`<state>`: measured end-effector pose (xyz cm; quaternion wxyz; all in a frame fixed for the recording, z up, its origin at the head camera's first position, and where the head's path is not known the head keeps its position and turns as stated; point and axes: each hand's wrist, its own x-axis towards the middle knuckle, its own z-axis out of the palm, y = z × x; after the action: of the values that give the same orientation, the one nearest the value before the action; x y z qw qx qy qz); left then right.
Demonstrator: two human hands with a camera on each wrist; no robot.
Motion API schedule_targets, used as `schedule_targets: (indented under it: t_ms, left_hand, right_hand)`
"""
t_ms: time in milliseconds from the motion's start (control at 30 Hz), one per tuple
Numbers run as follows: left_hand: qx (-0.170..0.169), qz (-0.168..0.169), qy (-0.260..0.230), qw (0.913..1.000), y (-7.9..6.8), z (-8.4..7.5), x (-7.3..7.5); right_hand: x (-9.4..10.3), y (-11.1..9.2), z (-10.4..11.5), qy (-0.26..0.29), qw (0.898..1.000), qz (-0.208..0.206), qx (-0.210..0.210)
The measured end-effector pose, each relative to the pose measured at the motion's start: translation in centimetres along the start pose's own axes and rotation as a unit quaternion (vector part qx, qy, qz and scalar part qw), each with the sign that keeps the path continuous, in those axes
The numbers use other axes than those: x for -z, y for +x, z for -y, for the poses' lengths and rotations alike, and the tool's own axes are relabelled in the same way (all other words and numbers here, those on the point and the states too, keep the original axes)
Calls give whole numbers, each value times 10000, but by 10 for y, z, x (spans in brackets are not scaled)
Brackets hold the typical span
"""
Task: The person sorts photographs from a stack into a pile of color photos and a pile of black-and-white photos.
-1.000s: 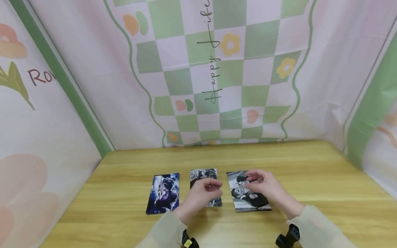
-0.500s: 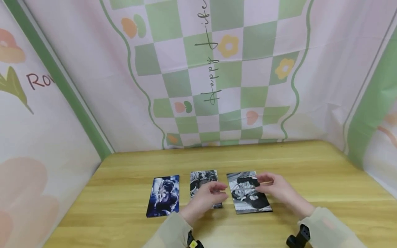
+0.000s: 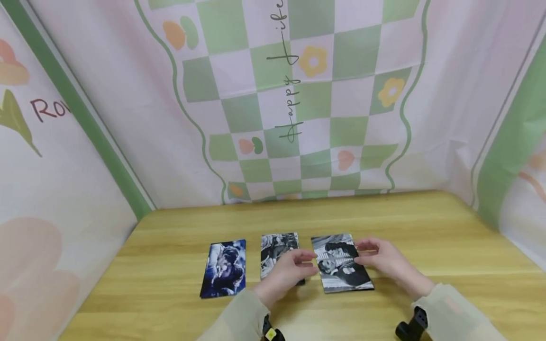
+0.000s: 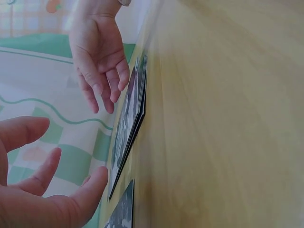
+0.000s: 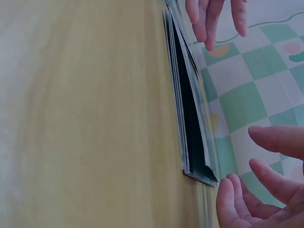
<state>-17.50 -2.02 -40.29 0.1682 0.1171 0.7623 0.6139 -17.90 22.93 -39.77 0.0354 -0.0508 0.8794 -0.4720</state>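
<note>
Three piles of photo cards lie in a row on the wooden table. The right pile (image 3: 341,272) has a black-and-white picture of people on top. Beside its left edge is my left hand (image 3: 286,273), fingers loosely bent and holding nothing, partly covering the black-and-white middle pile (image 3: 273,246). My right hand (image 3: 384,259) is at the right edge of the same pile, thumb and fingers apart. In the right wrist view the stacked cards (image 5: 194,109) show a dark gap below the bowed upper ones. Another pile (image 4: 124,209) peeks in at the bottom of the left wrist view.
The blue-toned left pile (image 3: 223,270) lies apart from both hands. The wooden table (image 3: 204,222) ends at the back against a green-and-white checked cloth (image 3: 315,99). A patterned cloth wall (image 3: 55,180) rises on the left.
My right hand has drawn back rightward from over the right pile to its edge. My left hand has shifted right, uncovering more of the middle pile. The cards lie about where they were.
</note>
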Motion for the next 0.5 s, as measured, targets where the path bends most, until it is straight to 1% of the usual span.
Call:
schedule_targets:
  t_ms: [133, 367, 500]
  left_hand:
    - [73, -5, -5, 10000, 3, -1, -2]
    - [233, -76, 312, 9992, 4, -2, -6]
    - [251, -71, 299, 9992, 4, -1, -8]
  right_hand:
    - [0, 1, 0, -15, 10000, 22, 18]
    - [-1, 2, -4, 15, 9999, 67, -83]
    - [-2, 2, -6, 12, 9999, 96, -143]
